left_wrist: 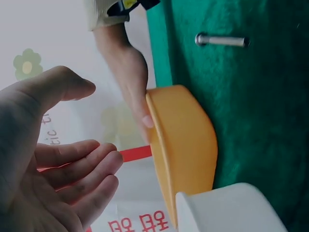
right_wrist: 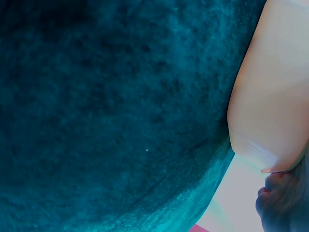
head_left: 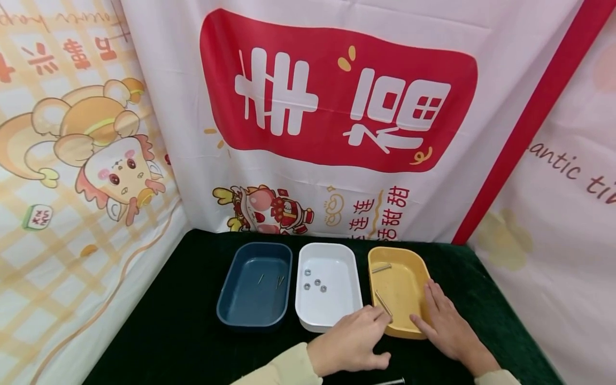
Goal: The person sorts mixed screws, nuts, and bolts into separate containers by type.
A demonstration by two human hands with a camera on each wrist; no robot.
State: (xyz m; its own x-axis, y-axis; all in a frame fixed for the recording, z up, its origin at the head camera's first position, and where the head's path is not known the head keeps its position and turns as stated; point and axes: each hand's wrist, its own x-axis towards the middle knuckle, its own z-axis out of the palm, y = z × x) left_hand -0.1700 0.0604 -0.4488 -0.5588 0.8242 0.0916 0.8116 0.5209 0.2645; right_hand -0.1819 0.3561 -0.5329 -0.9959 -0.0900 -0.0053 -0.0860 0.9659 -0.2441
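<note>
My left hand (head_left: 353, 339) hovers over the near left rim of the yellow tray (head_left: 404, 289), its fingertips close to a long bolt (head_left: 382, 302) slanting inside. In the left wrist view that hand (left_wrist: 63, 164) has its thumb apart from relaxed fingers and nothing between them. My right hand (head_left: 449, 326) holds the tray's right side, thumb over the rim and fingers along the outer wall. Another bolt (head_left: 382, 268) lies at the tray's far left. On the cloth near me is a further bolt (left_wrist: 222, 40), partly cut off in the head view.
Left of the yellow tray stands a white tray (head_left: 332, 313) with several hex nuts (head_left: 317, 282). Farther left is a dark blue tray (head_left: 250, 313) containing a few thin metal pins (head_left: 280, 282). Dark green cloth (head_left: 163, 321) covers the table; printed curtains (head_left: 337, 107) hang behind and beside it.
</note>
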